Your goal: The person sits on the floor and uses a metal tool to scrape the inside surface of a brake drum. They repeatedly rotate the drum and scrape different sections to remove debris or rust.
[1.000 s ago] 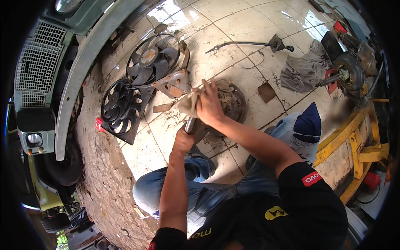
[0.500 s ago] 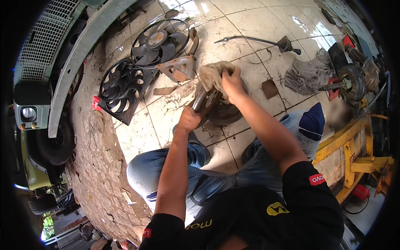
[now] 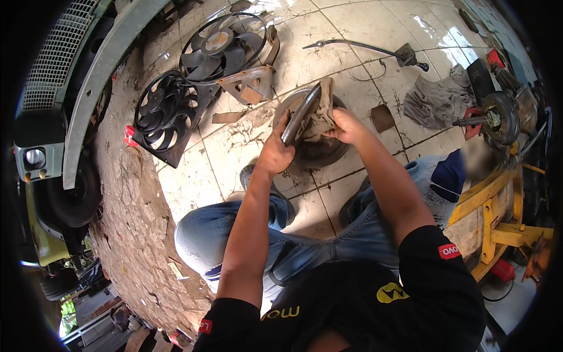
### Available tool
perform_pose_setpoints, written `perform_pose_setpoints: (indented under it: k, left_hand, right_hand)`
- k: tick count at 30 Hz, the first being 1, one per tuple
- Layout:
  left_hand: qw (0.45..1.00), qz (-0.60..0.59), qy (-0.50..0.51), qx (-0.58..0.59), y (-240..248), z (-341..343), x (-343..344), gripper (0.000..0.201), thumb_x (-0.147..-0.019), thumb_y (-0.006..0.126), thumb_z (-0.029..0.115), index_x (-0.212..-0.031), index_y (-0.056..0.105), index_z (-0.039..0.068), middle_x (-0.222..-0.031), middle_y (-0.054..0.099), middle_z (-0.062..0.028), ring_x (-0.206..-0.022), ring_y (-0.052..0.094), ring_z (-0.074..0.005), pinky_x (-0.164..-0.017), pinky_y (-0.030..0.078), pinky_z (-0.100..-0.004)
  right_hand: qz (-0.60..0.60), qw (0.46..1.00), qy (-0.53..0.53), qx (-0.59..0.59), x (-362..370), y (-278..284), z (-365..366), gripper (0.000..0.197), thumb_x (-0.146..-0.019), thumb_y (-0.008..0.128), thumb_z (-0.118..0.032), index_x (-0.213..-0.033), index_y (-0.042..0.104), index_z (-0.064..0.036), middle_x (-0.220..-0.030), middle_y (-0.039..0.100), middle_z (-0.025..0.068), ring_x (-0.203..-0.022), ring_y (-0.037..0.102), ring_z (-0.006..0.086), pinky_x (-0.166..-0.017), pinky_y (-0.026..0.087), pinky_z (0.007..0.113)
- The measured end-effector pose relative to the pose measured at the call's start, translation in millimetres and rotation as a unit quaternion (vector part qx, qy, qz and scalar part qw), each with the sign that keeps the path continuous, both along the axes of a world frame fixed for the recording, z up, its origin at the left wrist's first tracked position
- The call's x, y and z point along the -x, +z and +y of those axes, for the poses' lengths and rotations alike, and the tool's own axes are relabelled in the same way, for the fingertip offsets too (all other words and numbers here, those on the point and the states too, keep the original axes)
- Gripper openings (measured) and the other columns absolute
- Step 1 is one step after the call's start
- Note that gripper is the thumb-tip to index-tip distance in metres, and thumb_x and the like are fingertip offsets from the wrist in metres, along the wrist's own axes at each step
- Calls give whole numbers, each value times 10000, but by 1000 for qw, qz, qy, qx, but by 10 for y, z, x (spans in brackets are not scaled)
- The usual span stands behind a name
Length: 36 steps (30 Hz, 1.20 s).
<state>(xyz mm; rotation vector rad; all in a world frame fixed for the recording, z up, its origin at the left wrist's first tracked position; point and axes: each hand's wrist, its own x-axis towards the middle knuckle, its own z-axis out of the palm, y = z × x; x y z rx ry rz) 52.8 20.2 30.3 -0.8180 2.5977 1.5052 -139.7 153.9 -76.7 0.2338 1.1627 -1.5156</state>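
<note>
A round metal disc [image 3: 301,115] is held up on edge between my knees, its smooth rim tilted. My left hand [image 3: 277,154] is closed around the near left part of that rim. On the disc's right face lies a crumpled beige rag [image 3: 325,112], gripped by my right hand [image 3: 346,127]. Part of the rag rises past the disc's upper end. Beneath them a dark, wheel-like round part [image 3: 321,157] lies flat on the tiles, partly covered by the disc, the rag and my hands. The disc's left face is seen only edge-on.
Two black radiator fans [image 3: 218,50] lie at the upper left beside a rusty bracket [image 3: 249,85]. A lever with a long cable [image 3: 404,56] and a grey cloth [image 3: 437,100] lie to the right. A yellow metal frame [image 3: 489,229] stands at my right, a vehicle's front [image 3: 44,135] at far left.
The disc has tipped up steeper on its edge. My right hand has come down and right with the rag, off the disc's top onto its right face. My left hand has risen slightly.
</note>
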Motion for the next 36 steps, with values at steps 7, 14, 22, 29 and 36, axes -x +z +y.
perform_pose_setpoints:
  k: [7, 14, 22, 29, 36]
  left_hand:
    - [999, 12, 10, -49, -59, -67, 28, 904, -756, 529, -35, -1608, 295, 153, -1483, 510, -263, -1401, 479, -348, -1154, 356, -326]
    - [999, 40, -12, 5, -157, -88, 41, 899, -757, 529, 11, -1607, 319, 215, -1435, 565, -245, -1338, 538, -325, -1130, 367, -313]
    - [996, 11, 9, -89, -75, -161, 28, 914, -768, 533, -8, -1615, 284, 227, -1529, 460, -229, -1413, 453, -351, -1169, 348, -340]
    - [996, 55, -68, 1, -283, -54, 36, 768, -919, 627, 227, -1607, 287, 190, -1689, 111, -210, -1543, 212, -346, -1227, 268, -397]
    - [990, 70, -116, -24, -393, 106, 58, 761, -986, 475, 655, -1597, 318, 228, -1687, 103, -213, -1516, 252, -401, -1210, 296, -428]
  right_hand:
    - [-75, 957, 272, -69, -367, -256, 315, 299, -928, 711, -150, -1216, 662, -85, -1130, 730, 41, -962, 718, 206, -838, 597, 404]
    - [-25, 998, 54, -34, 33, -348, 407, 279, -969, 624, -193, -1190, 666, -28, -1172, 709, 126, -1028, 710, 246, -864, 602, 409]
    - [-28, 973, -196, 114, 320, 91, 379, 341, -1018, 540, -188, -1324, 592, -45, -1343, 641, 106, -1233, 617, 283, -1085, 486, 450]
    - [44, 978, -155, 130, 33, 273, -58, 349, -980, 518, -18, -1329, 528, -30, -1290, 631, 116, -1156, 645, 263, -1007, 547, 442]
    - [158, 965, -197, 72, -327, 544, -265, 249, -937, 554, -10, -1181, 600, 13, -1102, 655, 92, -952, 661, 212, -817, 555, 352]
